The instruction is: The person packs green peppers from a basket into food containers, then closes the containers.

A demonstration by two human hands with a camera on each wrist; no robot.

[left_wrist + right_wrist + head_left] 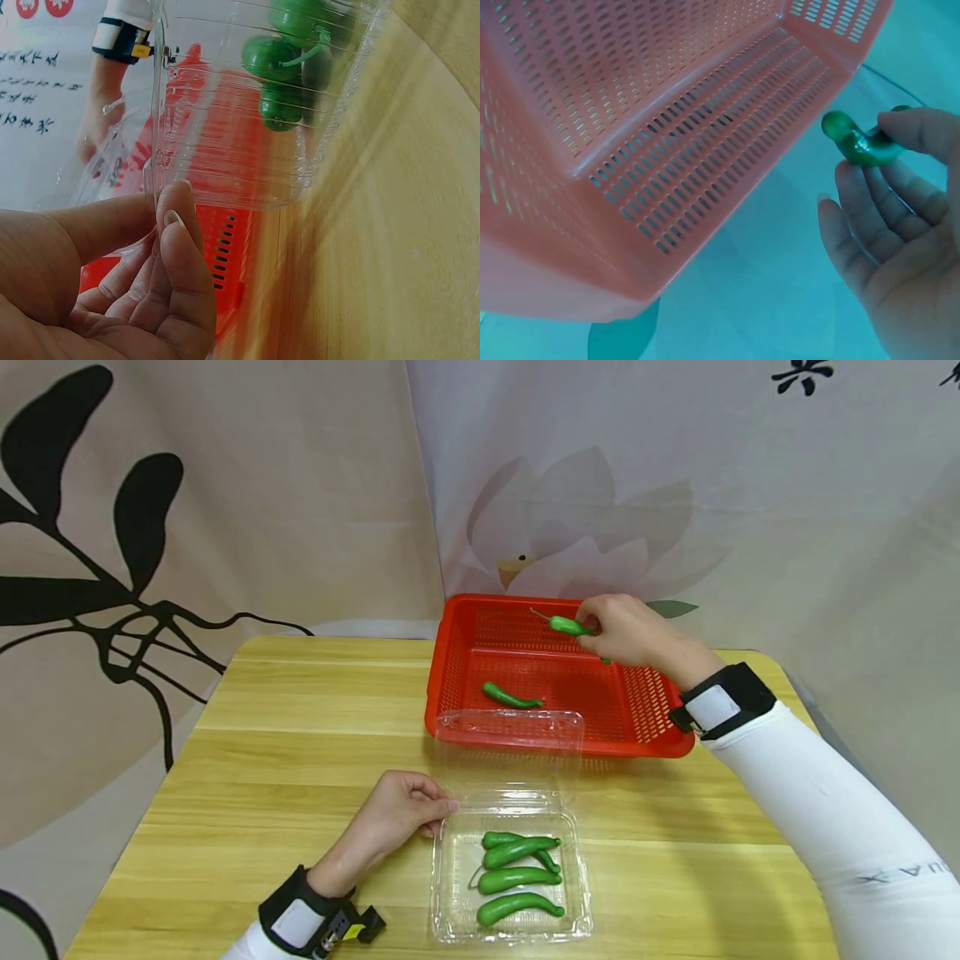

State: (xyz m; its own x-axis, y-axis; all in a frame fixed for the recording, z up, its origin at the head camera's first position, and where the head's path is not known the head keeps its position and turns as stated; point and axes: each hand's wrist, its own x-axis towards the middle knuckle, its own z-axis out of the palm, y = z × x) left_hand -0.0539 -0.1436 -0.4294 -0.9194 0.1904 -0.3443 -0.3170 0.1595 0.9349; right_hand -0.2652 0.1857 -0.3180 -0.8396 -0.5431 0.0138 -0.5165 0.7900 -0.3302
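My right hand [626, 631] pinches a green chili pepper [570, 627] over the back right of the red basket [437, 693]. In the right wrist view, thumb and fingers hold the shiny, curved pepper [866, 146] beside the basket wall. Another green chili [510, 696] lies in the basket, near its front. My left hand [401, 814] pinches the upper left rim of a clear plastic clamshell box [437, 893]. Several green chilies [519, 881] lie crosswise in its tray. The left wrist view shows thumb and fingertips [180, 232] on the rim.
The box's hinged lid [510, 760] stands open toward the back, overlapping the basket's front edge. Beneath everything is a wooden table [300, 735] with rounded back corners. A printed curtain [300, 485] hangs behind it.
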